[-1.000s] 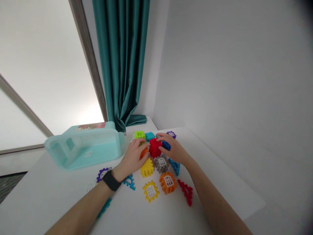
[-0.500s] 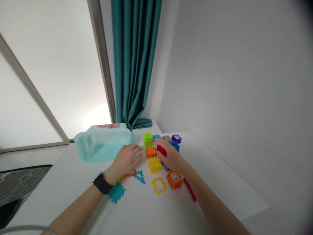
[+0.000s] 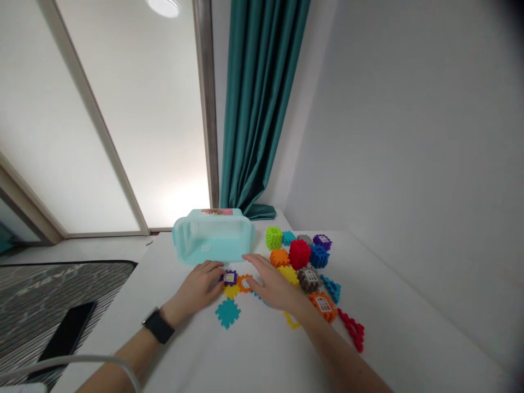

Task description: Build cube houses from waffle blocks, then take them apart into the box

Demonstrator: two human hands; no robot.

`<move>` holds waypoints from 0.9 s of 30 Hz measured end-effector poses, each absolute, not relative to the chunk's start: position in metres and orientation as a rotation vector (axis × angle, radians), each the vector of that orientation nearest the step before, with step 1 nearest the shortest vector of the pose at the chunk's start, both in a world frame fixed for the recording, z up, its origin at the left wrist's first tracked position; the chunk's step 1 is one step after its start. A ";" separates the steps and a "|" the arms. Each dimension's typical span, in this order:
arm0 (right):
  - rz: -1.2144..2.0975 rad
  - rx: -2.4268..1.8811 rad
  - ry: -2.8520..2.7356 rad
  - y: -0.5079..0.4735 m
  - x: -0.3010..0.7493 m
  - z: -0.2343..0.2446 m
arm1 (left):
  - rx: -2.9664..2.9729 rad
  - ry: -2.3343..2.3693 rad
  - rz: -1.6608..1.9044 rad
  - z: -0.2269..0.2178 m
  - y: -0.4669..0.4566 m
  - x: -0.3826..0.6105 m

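The hands have left the red block and dropped to the flat tiles! Left hand (image 3: 196,285), half open, fingertips resting against a purple-edged tile (image 3: 229,278), no grip. Right hand (image 3: 272,287), spread open and holding nothing, just beside an orange tile (image 3: 245,283). The red block (image 3: 299,254) sits behind, near a teal tub (image 3: 212,237) on the table (image 3: 204,349).

The right hand (image 3: 272,287) has slid off the red block (image 3: 299,254), now nearer the left hand (image 3: 195,287)
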State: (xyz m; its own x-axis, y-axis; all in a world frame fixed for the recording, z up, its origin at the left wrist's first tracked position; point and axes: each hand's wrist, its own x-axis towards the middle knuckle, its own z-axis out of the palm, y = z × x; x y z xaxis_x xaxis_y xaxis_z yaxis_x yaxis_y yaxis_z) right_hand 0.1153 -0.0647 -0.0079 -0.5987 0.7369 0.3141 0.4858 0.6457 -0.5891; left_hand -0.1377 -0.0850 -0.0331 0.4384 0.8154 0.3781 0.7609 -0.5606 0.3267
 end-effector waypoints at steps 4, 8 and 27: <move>0.576 -1.037 -2.517 -0.070 0.102 -0.028 | 2.474 1.456 0.848 -0.049 -0.084 -0.144; 0.471 -1.106 -2.599 -0.077 0.092 -0.042 | 2.467 1.436 0.829 -0.057 -0.081 -0.143; 0.342 -1.033 -2.504 -0.085 0.086 -0.053 | 2.360 1.482 0.992 -0.053 -0.088 -0.138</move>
State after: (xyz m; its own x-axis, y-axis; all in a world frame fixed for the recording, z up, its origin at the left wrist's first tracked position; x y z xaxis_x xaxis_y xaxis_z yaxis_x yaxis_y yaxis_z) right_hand 0.0865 -0.0852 -0.0534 -0.6419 0.7153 0.2761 0.6150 0.6954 -0.3717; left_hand -0.1376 -0.0881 -0.0534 0.2792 0.8540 0.4391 0.7313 -0.4854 0.4791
